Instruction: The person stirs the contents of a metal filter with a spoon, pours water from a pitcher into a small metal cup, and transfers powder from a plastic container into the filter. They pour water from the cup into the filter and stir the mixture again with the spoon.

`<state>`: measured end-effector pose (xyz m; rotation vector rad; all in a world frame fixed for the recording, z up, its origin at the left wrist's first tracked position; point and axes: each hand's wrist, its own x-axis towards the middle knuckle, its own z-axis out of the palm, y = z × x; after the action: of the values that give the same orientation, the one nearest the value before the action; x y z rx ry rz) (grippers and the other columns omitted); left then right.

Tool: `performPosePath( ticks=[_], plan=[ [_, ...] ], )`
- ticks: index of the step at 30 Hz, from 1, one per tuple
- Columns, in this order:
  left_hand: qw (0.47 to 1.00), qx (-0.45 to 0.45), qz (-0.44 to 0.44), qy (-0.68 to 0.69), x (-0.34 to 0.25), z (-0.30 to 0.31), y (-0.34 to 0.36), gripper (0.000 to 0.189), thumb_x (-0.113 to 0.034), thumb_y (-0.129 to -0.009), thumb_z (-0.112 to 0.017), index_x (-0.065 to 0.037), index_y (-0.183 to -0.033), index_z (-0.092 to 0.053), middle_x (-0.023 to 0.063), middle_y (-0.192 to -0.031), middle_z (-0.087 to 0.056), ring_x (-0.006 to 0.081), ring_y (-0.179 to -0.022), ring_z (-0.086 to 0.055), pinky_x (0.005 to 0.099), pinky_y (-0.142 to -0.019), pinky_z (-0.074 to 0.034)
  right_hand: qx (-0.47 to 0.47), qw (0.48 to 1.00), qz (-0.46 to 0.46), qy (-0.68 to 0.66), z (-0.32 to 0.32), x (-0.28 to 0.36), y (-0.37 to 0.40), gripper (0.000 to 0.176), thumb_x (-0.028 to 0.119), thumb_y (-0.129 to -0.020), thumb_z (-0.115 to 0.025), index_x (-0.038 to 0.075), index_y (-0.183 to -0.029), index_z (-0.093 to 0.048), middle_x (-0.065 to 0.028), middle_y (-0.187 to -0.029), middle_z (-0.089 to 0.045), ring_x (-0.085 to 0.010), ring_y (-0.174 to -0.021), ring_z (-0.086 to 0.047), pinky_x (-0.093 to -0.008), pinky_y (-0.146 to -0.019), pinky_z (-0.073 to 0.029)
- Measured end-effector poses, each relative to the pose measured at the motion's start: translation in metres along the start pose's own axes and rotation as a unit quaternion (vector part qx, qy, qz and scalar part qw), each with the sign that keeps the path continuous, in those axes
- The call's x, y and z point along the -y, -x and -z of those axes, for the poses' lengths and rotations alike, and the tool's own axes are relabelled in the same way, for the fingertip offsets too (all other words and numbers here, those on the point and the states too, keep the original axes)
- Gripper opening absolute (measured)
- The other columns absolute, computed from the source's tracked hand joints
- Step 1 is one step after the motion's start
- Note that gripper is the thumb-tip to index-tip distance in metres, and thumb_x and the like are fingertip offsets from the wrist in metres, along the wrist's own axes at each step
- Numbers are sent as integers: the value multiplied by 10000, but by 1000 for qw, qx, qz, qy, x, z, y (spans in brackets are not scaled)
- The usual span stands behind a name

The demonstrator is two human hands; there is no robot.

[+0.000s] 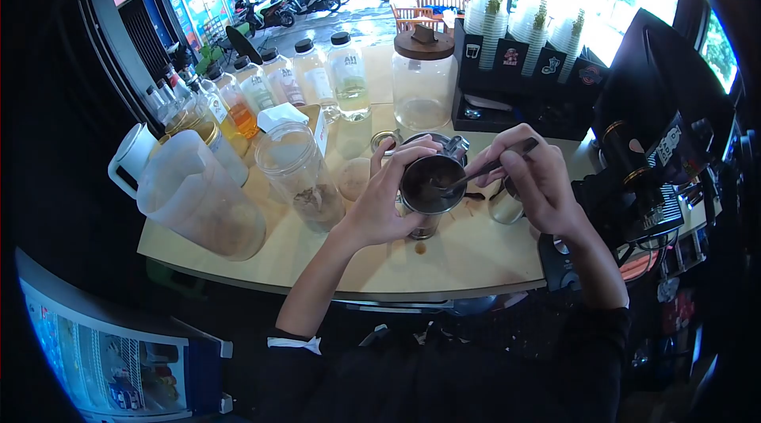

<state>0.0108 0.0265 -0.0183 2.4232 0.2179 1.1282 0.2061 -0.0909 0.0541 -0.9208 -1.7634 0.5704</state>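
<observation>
My left hand (380, 205) is wrapped around a round metal cup (432, 202), its mouth facing up towards me. Dark contents show inside the cup, but I cannot make out what they are. Pinched in my right hand (547, 189) is a dark-handled spoon (495, 164), whose lower end reaches into the cup. Just behind the cup, another shiny metal vessel (456, 145) is partly hidden. A small clear-looking container (506, 207) stands beside my right hand, partly covered by it. Left of my left forearm is a clear jar (293, 155) with brownish bits at its bottom.
A large plastic pitcher (202, 205) stands at the left of the table (380, 276). Several capped bottles (349, 78) line the back, near a wooden-lidded jar (422, 90). Stacked cups (527, 22) fill a black holder (515, 58). A dark machine (650, 161) is at the right.
</observation>
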Motion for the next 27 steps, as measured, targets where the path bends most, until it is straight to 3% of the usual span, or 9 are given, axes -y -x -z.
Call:
performPosePath(
  ticks=[2,4,8,11,13,17,19,23,27],
  plan=[
    [1000,-3,-2,-1,0,0,-1,717,-157,-668,-729,-155,-1277,-350,73,-1303,-489,240,-1274,-434,492,-1106,-93,-27,999,7,-29,0,0,-1,204,106,-989,-371,-43,-1017,-507,-122,-921,-645,-141,-848,-649,-261,-733,-537],
    [1000,-5,-4,-1,0,0,-1,715,-158,-673,-727,-154,-1279,-347,73,-1305,-485,240,-1271,-438,492,-1105,-94,23,1000,-6,6,1,2,-1,198,110,-990,-373,-37,-1018,-503,-118,-904,-645,-133,-834,-649,-255,-728,-535],
    [1000,1,-2,-9,-1,-1,-1,720,-166,-677,-729,-153,-1285,-344,66,-1316,-476,239,-1273,-435,490,-1107,-91,9,999,-18,34,3,3,-3,200,115,-991,-371,-36,-1025,-499,-117,-905,-641,-132,-846,-648,-259,-731,-536],
    [1000,1,-3,-11,-1,1,-1,725,-166,-677,-729,-155,-1289,-341,64,-1323,-474,236,-1276,-432,490,-1107,-93,-17,997,-24,-76,1,3,-3,197,113,-990,-377,-37,-1031,-497,-121,-910,-643,-137,-847,-650,-261,-730,-535],
    [1000,3,-7,-10,-1,0,-1,727,-167,-677,-729,-155,-1291,-340,64,-1326,-472,234,-1277,-431,490,-1108,-94,31,999,3,41,4,0,-4,194,110,-987,-382,-38,-1020,-504,-126,-920,-646,-144,-840,-652,-262,-722,-532],
    [1000,8,3,-20,-1,0,-1,728,-168,-676,-727,-157,-1294,-343,69,-1331,-469,230,-1285,-423,493,-1114,-86,-21,999,-4,-37,2,3,-6,179,99,-980,-396,-31,-996,-518,-114,-911,-652,-141,-820,-651,-261,-720,-529],
    [1000,6,3,-19,-1,0,-1,729,-168,-674,-726,-158,-1295,-345,71,-1331,-468,230,-1288,-418,494,-1115,-82,59,997,15,49,5,3,-8,165,81,-971,-401,-22,-978,-529,-99,-889,-659,-136,-794,-650,-262,-716,-526],
    [999,19,16,-34,-1,1,-1,739,-162,-667,-725,-158,-1302,-347,73,-1330,-468,230,-1292,-412,498,-1116,-79,35,998,-4,59,10,11,-13,140,58,-958,-414,-17,-977,-530,-93,-873,-662,-132,-764,-647,-262,-701,-522],
    [999,21,7,-43,-2,-1,-1,737,-153,-663,-721,-156,-1299,-349,75,-1324,-472,232,-1290,-414,502,-1117,-78,70,993,2,93,6,10,-14,181,59,-970,-370,-30,-956,-527,-128,-877,-649,-163,-819,-650,-275,-726,-530]
  ],
)
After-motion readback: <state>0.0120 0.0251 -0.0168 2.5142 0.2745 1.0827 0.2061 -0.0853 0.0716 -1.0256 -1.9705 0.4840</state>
